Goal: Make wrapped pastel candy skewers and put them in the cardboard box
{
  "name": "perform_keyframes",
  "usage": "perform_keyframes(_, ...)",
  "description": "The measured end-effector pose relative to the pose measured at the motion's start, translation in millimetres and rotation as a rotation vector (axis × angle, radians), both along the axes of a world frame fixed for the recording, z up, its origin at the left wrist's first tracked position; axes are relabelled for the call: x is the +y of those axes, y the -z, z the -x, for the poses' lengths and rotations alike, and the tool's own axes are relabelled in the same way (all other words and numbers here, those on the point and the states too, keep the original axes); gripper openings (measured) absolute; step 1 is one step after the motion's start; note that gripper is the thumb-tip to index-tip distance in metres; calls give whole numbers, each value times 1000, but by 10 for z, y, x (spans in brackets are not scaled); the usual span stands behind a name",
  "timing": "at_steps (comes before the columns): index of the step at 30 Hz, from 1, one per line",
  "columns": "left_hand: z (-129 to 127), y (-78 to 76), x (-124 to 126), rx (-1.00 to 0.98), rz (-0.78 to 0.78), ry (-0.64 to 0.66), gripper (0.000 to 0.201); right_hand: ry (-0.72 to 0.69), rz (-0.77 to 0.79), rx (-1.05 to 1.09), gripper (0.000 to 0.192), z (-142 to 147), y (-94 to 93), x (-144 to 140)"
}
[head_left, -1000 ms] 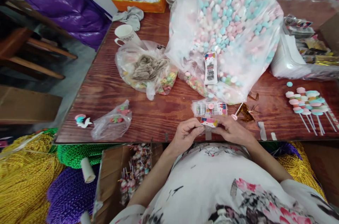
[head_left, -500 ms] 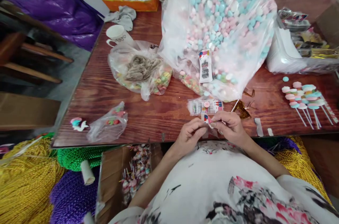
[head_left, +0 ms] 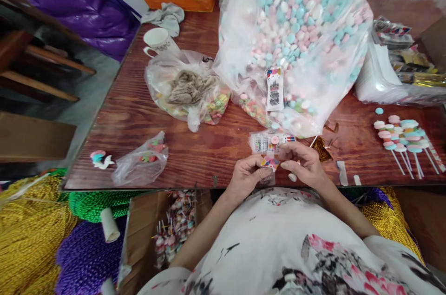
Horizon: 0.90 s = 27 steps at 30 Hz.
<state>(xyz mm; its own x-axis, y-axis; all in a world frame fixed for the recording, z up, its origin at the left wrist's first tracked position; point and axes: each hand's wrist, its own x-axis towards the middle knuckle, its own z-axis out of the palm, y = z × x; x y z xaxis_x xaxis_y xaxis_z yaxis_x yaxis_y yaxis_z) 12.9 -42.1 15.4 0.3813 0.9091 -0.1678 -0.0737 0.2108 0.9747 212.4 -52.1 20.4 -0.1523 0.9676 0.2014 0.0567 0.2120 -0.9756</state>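
Packet (head_left: 269,162) pinched between both hands at the near table (head_left: 209,146) edge.

Left to right: small clear bag (head_left: 141,162) lying well apart on the wood; left hand (head_left: 248,175) gripping the colourful printed packet with thumb and fingers closed on its left side; right hand (head_left: 304,165) curled at its right side, fingertips touching it. Just beyond, a flat wrapper (head_left: 272,141) resting beside the big bag of pink and blue sweets (head_left: 296,44). Farther right, finished lollipops (head_left: 404,134) lined up on the wood.
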Motion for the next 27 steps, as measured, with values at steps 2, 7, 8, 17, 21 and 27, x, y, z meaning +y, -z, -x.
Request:
perform_keyframes(2, -4, 27, 2, -37, 13, -71, 20, -2, -15, -26, 44, -7, -9, -27)
perform_keyframes(7, -27, 98, -6, 20, -67, -147, 23, 45, -402, -221, 45, 25, -196, -111)
perform_keyframes(8, -27, 120, -10, 58, -119, -147, 22, 50, -477, -291, 41, 37, -230, -118)
perform_keyframes(17, 11, 165, -43, 270, -459, -40, 9, 47, -463, -609, 16, 58, -78, -51)
perform_keyframes(21, 43, 177, -47, 258, -411, 66, 4, 22, -474, -481, 19, 36, -47, -39)
perform_keyframes(27, 42, 227, -56, 234, -416, 117, 8, 37, -419, -310, 19, 37, -91, -27)
